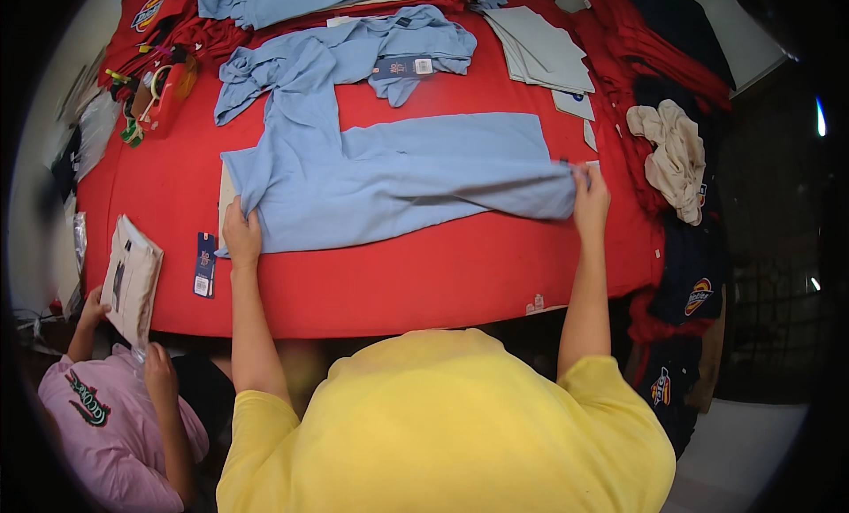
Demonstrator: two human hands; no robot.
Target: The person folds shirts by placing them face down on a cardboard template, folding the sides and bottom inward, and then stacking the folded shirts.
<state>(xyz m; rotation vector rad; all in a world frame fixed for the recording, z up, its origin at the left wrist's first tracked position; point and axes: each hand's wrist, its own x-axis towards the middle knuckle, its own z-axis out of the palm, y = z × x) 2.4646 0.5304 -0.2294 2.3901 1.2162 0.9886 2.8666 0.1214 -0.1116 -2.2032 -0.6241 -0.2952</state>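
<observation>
A light blue shirt [380, 190] is spread across the red table cover, its near part partly folded over. My left hand [240, 234] is closed on its left edge, beside a pale board [226, 184] showing from under the cloth. My right hand [591, 198] pinches its right end, and the cloth between the hands is drawn taut with long creases. Just left of my left hand lies a dark blue hang tag [204, 265]. Beyond the shirt is crumpled light blue cloth [433, 40] with another dark tag [402, 67] on it; whether the two are one piece, I cannot tell.
A co-worker in a pink shirt [106, 433] holds a packed cream garment [133, 279] at the left. Tape and tools [159, 93] sit at the far left. Pale boards [539, 53] lie far right, near red and navy garments [681, 256] and beige cloth [669, 155].
</observation>
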